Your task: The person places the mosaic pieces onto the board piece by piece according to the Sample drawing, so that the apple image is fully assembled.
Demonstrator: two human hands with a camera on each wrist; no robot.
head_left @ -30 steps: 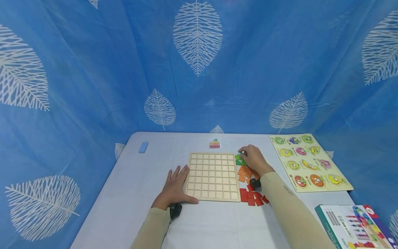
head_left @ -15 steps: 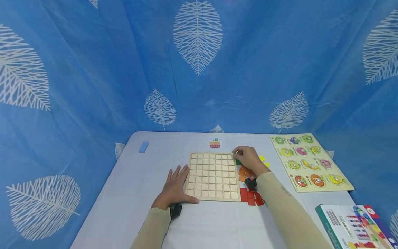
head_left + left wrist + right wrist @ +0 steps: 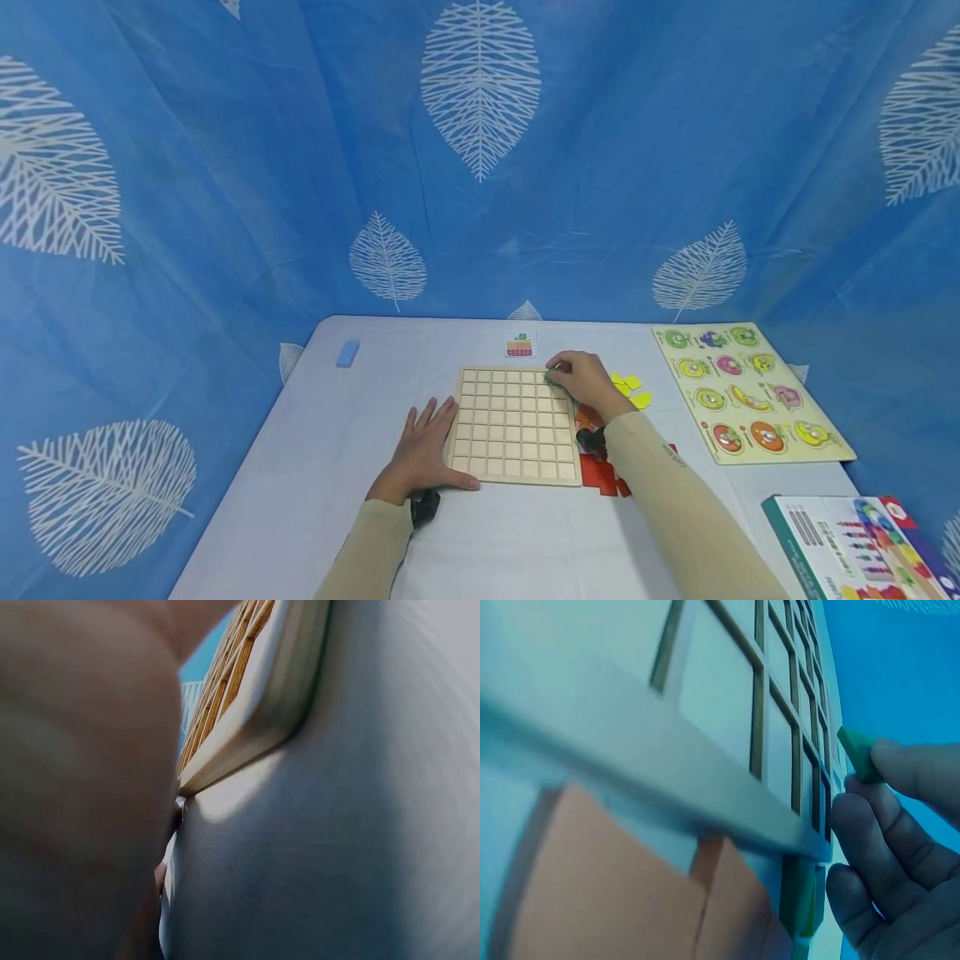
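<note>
A: On the far left of the worktop [image 3: 315, 467] lies a small blue block [image 3: 346, 353]. Nearer, the left hand [image 3: 420, 454] rests flat beside the wooden grid board [image 3: 514, 425], fingers straight and spread, thumb against the near left corner of the board.

B: And the right hand [image 3: 583, 379]?

A: It is at the far right corner of the board. The fingers [image 3: 900, 847] are curled, and thumb and forefinger pinch a green tile [image 3: 857, 752] just above the cells there.

B: How can it be placed well?

A: I think the tile must be level and square to the cell, then lowered straight down while the left hand steadies the board. To the right are orange tiles [image 3: 588, 414], red tiles [image 3: 600, 477] and yellow tiles [image 3: 628, 388], then a fruit puzzle [image 3: 750, 392].
</note>
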